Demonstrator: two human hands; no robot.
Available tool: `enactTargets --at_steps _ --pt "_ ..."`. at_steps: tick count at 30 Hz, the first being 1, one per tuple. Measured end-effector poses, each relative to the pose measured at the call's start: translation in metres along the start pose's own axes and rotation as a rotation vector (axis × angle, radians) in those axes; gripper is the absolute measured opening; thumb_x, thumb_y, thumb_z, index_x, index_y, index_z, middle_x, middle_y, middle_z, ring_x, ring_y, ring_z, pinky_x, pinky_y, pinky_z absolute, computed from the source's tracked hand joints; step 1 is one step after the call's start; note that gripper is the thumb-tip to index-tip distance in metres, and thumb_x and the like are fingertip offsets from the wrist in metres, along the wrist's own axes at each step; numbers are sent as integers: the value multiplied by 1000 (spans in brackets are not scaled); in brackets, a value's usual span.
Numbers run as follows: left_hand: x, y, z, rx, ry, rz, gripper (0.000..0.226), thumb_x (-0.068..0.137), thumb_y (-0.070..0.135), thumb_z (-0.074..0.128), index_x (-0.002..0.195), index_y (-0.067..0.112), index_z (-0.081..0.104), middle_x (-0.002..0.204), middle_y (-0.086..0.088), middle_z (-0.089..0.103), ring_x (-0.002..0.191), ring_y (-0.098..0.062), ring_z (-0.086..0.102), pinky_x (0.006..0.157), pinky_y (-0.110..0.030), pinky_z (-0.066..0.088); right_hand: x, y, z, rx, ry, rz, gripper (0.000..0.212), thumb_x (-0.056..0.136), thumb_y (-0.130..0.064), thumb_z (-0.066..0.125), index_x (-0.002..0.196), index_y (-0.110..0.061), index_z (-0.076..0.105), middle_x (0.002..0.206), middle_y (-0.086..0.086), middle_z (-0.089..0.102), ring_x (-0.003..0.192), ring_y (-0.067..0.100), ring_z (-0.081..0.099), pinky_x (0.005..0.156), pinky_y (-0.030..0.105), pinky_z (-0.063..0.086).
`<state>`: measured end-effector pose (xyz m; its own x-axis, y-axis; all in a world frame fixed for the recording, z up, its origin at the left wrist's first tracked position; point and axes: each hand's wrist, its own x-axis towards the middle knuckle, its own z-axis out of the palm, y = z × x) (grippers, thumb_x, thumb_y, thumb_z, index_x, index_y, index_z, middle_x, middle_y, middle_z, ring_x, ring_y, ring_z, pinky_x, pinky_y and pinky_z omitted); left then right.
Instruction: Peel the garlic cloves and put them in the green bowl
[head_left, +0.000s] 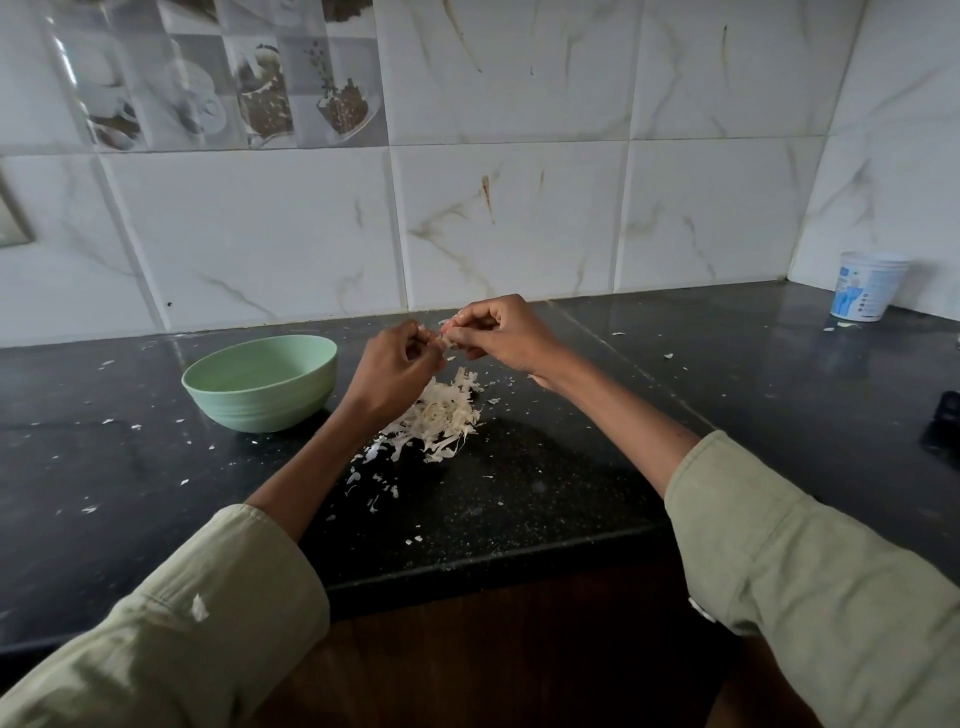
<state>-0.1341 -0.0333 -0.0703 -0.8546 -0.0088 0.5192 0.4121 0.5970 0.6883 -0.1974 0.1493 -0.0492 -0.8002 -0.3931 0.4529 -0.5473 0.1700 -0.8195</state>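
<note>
- Pinching a garlic clove btwn both hands, raised above the countertop, far of the peel pile and right of the green bowl.
- Left hand: fingers curled in, tips grasping the clove's left end; back of hand faces camera, forearm angled up from near-left.
- Right hand: thumb and fingers curled, gripping the clove's right end w/ a scrap of pale skin at the fingertips; wrist bent, forearm coming in from near-right.
- Clove mostly hidden by fingers; can't tell how much skin remains on it.
- Green bowl: round, matte pale green, ribbed lower wall, sits on countertop just left of left hand; no cloves visible inside from this angle.
- Peel pile: thin papery off-white strips, heaped under the hands; small flakes scattered across the dark speckled glossy stone.
- Sleeves: light olive cloth, rolled at forearms; a peel flake stuck to the left one.
- White plastic tub far right in the corner, by marble-look wall tiles.
</note>
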Motion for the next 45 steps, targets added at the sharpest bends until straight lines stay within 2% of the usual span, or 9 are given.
enactTargets --at_steps 4,10,18,21,28,32,35,42,45 --pt "0 3 -3 -77 -32 -16 17 105 24 62 105 7 68 93 -3 79 79 -2 72 69 -14 51 -1 -2 -2 74 -23 36 11 91 -3 74 102 -5 76 103 12 76 91 21 72 79 27 62" --pt "-1 7 -5 -202 -46 -59 17 106 20 60 106 5 69 93 -5 79 81 -4 73 68 -11 49 1 -1 -1 97 5 52 16 91 -4 76 106 -1 71 98 18 76 81 13 73 75 25 62" --pt "-1 11 -7 -259 0 -97 20 108 22 57 100 10 70 96 -9 78 84 -10 72 75 -23 54 0 -4 2 53 -63 60 13 95 -12 73 105 -7 79 97 11 79 97 33 75 89 41 62" --pt "-1 11 -8 -268 -19 -111 20 108 23 56 103 9 70 97 -7 79 89 -13 74 76 -22 54 -1 -6 1 54 -72 41 16 92 -21 78 102 -10 81 99 11 78 93 26 74 89 38 62" --pt "-1 14 -5 -317 -27 -130 27 107 23 59 114 -2 64 103 -12 78 90 -13 71 81 -29 52 1 -6 -2 132 -18 101 10 95 -9 72 101 -5 78 97 12 78 87 19 71 81 27 60" --pt "-1 11 -8 -278 -25 -109 17 107 24 59 106 9 67 99 -7 79 92 -15 74 80 -25 54 -1 -7 -2 116 -72 107 15 94 -22 75 102 -10 80 98 9 78 88 17 71 87 33 61" --pt "-2 10 -8 -241 -43 -84 13 107 22 59 102 14 69 95 -1 79 91 -11 74 75 -19 52 -1 -6 -1 92 -60 76 13 91 -20 78 100 -9 80 101 16 76 88 18 69 88 37 60" --pt "1 10 -7 -305 -21 -124 18 108 23 56 105 9 67 97 -5 78 93 -14 73 78 -26 51 1 -8 -3 212 -67 164 10 99 -11 68 102 -6 75 92 8 77 85 16 69 80 27 59" --pt "-2 10 -6 -198 -14 -77 20 109 23 54 100 10 67 95 -5 78 88 -10 72 74 -24 48 2 -7 -5 236 -69 193 12 100 -10 66 108 -5 73 95 8 76 82 12 67 79 28 59"
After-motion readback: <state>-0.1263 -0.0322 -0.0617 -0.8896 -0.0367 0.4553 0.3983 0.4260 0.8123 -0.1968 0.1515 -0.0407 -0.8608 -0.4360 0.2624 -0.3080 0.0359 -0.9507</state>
